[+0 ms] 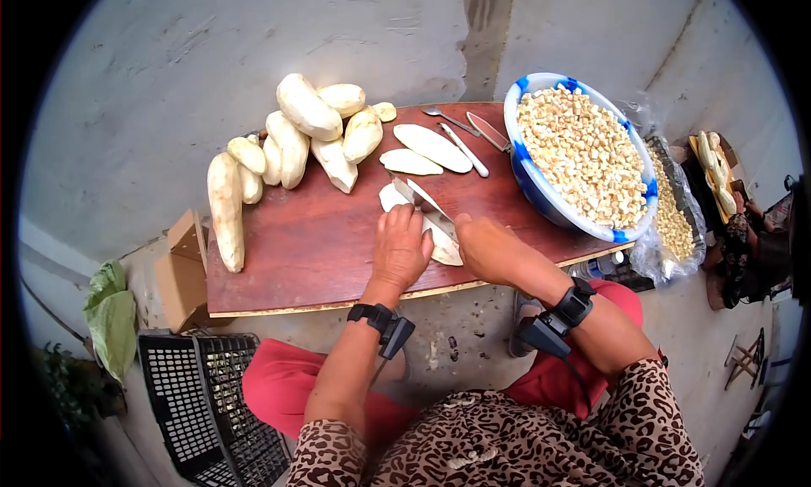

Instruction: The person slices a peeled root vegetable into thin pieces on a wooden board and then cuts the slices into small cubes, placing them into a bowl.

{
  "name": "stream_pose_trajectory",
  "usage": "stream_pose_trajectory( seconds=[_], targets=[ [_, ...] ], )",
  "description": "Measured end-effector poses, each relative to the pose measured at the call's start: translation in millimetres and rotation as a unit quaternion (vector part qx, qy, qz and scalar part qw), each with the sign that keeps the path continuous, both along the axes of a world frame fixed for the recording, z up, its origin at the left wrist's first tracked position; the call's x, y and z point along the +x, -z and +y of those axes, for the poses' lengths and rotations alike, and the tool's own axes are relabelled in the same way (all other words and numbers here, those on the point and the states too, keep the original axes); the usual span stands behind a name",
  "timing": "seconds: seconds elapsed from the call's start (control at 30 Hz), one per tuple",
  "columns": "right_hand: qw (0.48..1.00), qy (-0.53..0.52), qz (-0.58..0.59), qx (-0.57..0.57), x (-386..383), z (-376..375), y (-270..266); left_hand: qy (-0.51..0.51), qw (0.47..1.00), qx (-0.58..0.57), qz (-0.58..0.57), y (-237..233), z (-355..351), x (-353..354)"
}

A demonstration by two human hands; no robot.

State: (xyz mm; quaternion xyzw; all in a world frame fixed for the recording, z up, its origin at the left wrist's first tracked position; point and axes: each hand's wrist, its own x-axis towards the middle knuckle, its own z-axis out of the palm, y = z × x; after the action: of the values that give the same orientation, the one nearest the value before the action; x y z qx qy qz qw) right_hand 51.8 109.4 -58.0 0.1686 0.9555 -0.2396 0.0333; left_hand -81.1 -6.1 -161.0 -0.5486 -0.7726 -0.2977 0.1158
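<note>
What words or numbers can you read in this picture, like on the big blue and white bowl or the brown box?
None: no word, number or sign can be read here.
Blue-and-white plastic bowl: only a painted pattern.
Brown cardboard box: blank sides.
Black wrist bands: no marks that I can make out.
Steel knife in the right hand: plain blade.

Knife (425,198): handle hidden inside right hand (490,246).
Peeled slice (445,249): partly covered by left hand (399,249).
Black crate (203,394), 7 o'clock: cut off by the dark rim.
</note>
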Motion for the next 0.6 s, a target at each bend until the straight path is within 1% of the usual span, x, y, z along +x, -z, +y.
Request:
stream_pose_trajectory(
  seconds=[0.1,0.2,0.3,0.4,0.5,0.6],
  targets=[
    [0.998,0.006,-0.062,0.0,18.0,-4.7,-15.2,0.002,1.0,-0.001,-0.002,0.1,-0.3,0.4],
    [0.997,0.014,-0.078,0.015,31.4,-8.1,-9.2,0.0,1.0,0.002,-0.001,-1.8,0.3,1.4],
    [0.997,0.02,-0.071,0.017,33.2,-8.9,3.2,-0.004,1.0,0.005,0.007,-1.4,1.1,1.2],
    [0.999,0.015,-0.034,0.027,33.4,-5.0,30.6,-0.011,1.0,-0.007,0.011,0.2,2.1,1.5],
    [0.999,0.015,-0.039,0.035,24.2,-9.7,33.1,-0.014,1.0,-0.019,0.011,-0.1,3.0,2.3],
    [0.999,0.025,-0.013,0.018,17.0,-4.6,36.3,-0.012,1.0,-0.019,0.015,1.0,1.1,3.0]
  ],
)
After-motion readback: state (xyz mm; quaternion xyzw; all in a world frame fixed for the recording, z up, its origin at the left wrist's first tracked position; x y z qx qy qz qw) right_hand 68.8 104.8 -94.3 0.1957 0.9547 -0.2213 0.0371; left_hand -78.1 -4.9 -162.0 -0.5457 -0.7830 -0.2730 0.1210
